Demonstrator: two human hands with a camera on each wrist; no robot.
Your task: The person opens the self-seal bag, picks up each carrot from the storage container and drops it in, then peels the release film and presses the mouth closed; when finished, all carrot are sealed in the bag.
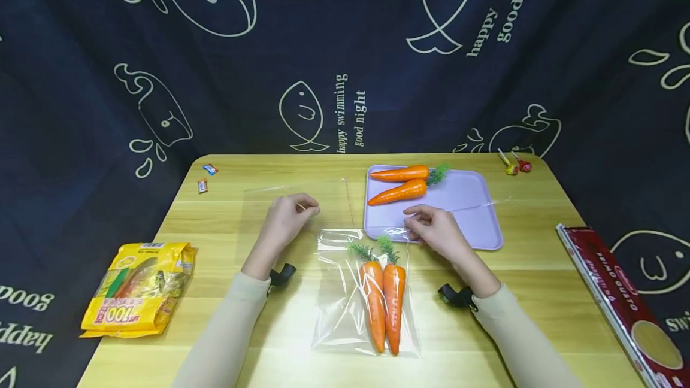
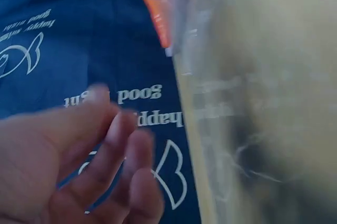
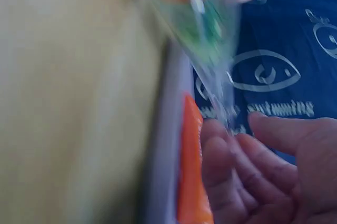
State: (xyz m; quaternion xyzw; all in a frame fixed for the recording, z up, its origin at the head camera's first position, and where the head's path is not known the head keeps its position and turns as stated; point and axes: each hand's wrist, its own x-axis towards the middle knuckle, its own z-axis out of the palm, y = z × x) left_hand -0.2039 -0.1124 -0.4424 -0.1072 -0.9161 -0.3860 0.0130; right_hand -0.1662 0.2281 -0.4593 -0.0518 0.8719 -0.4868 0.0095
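A clear plastic bag [image 1: 336,316] lies on the table with two orange carrots [image 1: 372,298] inside, their green tops toward its far end. At the bag's far right corner, my right hand [image 1: 433,232] has curled fingers on the film. In the right wrist view the bag's corner runs in among those fingers [image 3: 216,155]. My left hand [image 1: 286,217] hovers left of the bag's far end, fingers loosely bent, with nothing seen between them. Beneath it lies another clear plastic sheet or bag [image 1: 329,193]. The left wrist view shows the left hand [image 2: 105,161] blurred.
Behind the right hand stands a lilac tray [image 1: 463,181] with two more carrots [image 1: 399,192], and clear film crosses its right side. A yellow packet [image 1: 140,289] lies left, a long red box [image 1: 620,292] right. Small sweets [image 1: 202,185] and lollipops [image 1: 509,166] lie at the back corners.
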